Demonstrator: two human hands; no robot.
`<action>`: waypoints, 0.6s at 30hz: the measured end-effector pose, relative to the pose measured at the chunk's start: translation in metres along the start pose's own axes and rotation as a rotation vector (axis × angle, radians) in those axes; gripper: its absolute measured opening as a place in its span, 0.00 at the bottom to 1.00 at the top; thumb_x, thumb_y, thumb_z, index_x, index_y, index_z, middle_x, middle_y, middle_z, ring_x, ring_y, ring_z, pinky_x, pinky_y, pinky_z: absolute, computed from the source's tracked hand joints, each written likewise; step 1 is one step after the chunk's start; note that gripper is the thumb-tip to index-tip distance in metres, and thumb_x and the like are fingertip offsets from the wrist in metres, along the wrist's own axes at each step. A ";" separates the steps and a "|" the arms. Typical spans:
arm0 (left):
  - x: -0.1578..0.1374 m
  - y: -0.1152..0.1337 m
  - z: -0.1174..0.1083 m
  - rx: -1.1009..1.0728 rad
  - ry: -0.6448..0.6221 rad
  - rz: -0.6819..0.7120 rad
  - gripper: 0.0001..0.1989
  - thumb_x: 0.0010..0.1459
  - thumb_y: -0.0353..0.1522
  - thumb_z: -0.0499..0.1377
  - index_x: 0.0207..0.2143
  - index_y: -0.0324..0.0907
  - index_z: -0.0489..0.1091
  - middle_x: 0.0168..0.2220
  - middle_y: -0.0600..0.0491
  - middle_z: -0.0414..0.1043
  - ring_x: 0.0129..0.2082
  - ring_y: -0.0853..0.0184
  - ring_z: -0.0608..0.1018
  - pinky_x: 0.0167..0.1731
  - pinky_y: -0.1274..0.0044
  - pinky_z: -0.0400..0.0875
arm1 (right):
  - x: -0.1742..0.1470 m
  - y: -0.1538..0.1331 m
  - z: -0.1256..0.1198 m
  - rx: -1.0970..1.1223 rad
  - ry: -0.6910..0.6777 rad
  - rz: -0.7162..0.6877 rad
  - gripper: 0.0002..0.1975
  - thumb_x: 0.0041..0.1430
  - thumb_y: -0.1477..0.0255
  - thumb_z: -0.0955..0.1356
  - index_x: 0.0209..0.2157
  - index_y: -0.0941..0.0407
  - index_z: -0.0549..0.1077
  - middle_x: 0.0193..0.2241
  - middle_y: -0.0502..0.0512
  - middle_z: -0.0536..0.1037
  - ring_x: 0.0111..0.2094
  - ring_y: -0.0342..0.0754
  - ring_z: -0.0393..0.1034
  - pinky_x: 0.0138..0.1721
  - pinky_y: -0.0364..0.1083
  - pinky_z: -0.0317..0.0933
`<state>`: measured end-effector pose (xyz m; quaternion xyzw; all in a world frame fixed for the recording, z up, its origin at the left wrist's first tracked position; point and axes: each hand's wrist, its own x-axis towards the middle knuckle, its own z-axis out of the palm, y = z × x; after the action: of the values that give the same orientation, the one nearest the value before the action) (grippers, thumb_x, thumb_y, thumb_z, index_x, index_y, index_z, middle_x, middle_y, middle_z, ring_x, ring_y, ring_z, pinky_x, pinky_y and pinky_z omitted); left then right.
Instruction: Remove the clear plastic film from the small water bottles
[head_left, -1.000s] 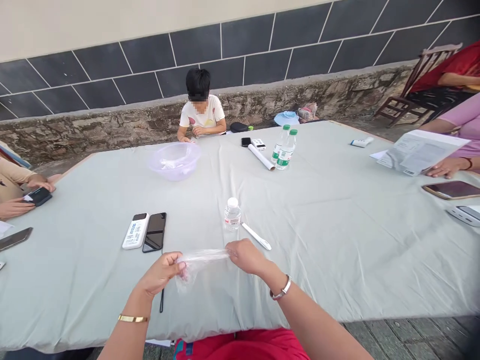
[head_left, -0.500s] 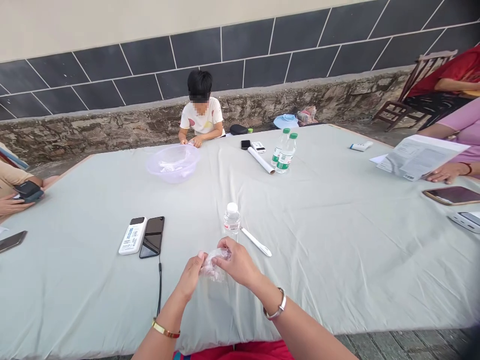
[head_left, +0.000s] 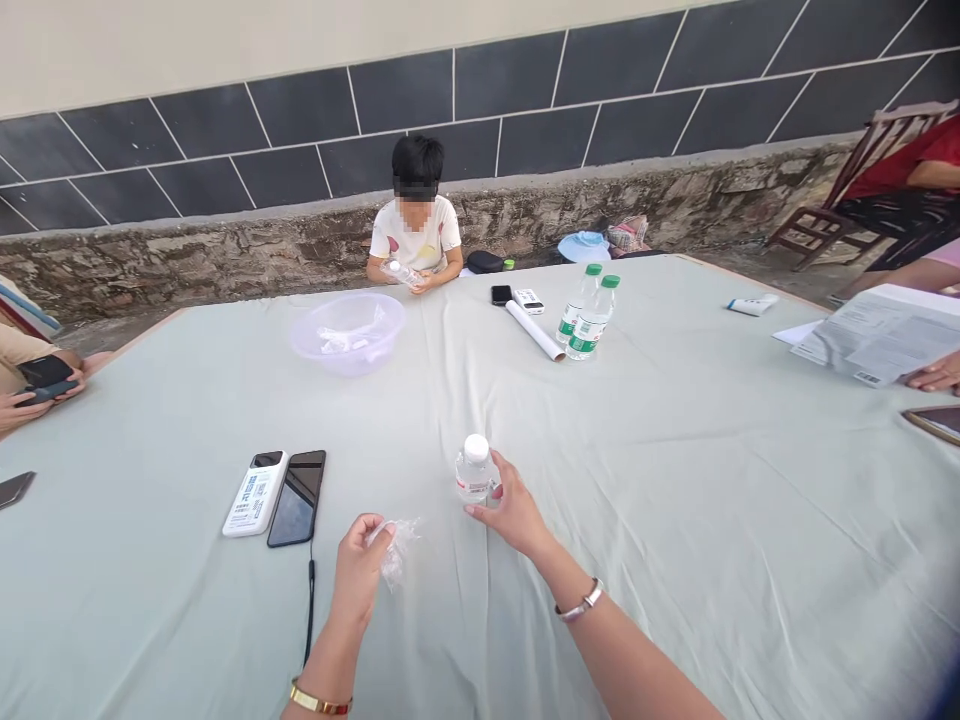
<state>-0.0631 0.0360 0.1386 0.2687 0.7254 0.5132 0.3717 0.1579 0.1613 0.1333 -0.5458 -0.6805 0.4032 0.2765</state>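
Note:
My left hand (head_left: 360, 565) pinches a crumpled piece of clear plastic wrap (head_left: 400, 550) between thumb and fingers, just above the cloth. Upright in front of me is a small clear bottle (head_left: 474, 484) with a white cap and a pinkish label. Around its right side curves my right hand (head_left: 517, 510), thumb low at the front and index finger by the bottle's shoulder. The hidden fingers leave the firmness of this grip unclear. The white spoon-like tool seen earlier is out of sight, where my right hand now is.
A white power bank (head_left: 255, 495) and a phone (head_left: 298, 498) lie left. Farther back are a purple basin (head_left: 349, 350), a white roll (head_left: 535, 330) and two green-capped bottles (head_left: 590, 320). A person (head_left: 415, 225) opposite holds a clear bottle; others sit at both sides.
My hands have parted: the left keeps the plastic wrap, while the right has let go of it and come to the small bottle. The person opposite now holds up a bottle.

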 end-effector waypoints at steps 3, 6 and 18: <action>0.028 0.015 0.001 0.127 0.071 0.090 0.18 0.45 0.48 0.61 0.28 0.44 0.66 0.28 0.56 0.66 0.27 0.69 0.67 0.29 0.77 0.63 | 0.023 0.000 0.010 -0.029 -0.099 -0.045 0.25 0.42 0.67 0.73 0.46 0.51 0.69 0.42 0.52 0.76 0.38 0.53 0.72 0.37 0.52 0.66; 0.062 0.029 -0.001 0.202 0.039 0.107 0.17 0.47 0.47 0.60 0.33 0.43 0.69 0.29 0.55 0.66 0.28 0.67 0.68 0.30 0.75 0.65 | 0.062 -0.001 0.011 -0.061 -0.038 -0.055 0.21 0.41 0.67 0.74 0.40 0.50 0.69 0.38 0.52 0.77 0.39 0.56 0.73 0.37 0.53 0.66; 0.229 0.088 0.013 0.136 0.221 0.240 0.21 0.53 0.43 0.56 0.41 0.36 0.74 0.26 0.52 0.69 0.21 0.71 0.66 0.21 0.76 0.61 | 0.312 -0.002 -0.009 -0.176 0.453 0.185 0.26 0.47 0.61 0.71 0.46 0.55 0.65 0.46 0.63 0.74 0.46 0.57 0.70 0.45 0.54 0.63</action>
<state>-0.1839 0.2485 0.1589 0.3199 0.7575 0.5302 0.2069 0.0859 0.4651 0.1196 -0.7040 -0.5809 0.2333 0.3354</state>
